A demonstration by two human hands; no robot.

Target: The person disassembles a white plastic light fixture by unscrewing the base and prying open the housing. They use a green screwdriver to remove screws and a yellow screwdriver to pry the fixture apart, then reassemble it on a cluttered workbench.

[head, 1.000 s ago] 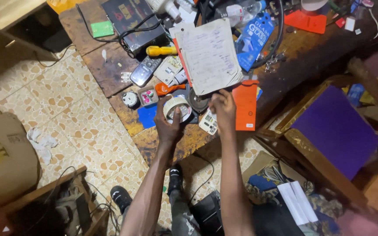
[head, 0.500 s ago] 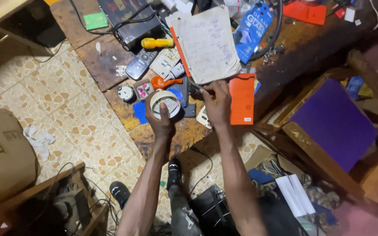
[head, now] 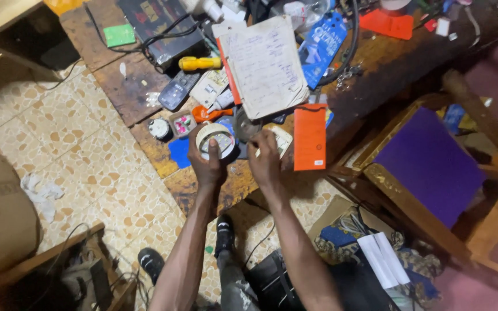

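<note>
Fingers (head: 198,151) of the left hand (head: 206,164) grip a roll of tape (head: 214,140) at its rim, held upright over the edge of the wooden surface (head: 145,103). Right hand (head: 264,161) is just right of the roll, fingers curled near its edge; whether they pinch the tape end I cannot tell. An orange card (head: 309,137) lies further right of the roll.

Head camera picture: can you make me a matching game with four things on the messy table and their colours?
Things:
1. roll of tape held in the left hand
2. screwdriver handle
3. flat card beside the right hand
4. small square near the table's far corner

Colours:
A. green
B. orange
C. white
D. yellow

Pairs: 1-C, 2-D, 3-B, 4-A
</note>
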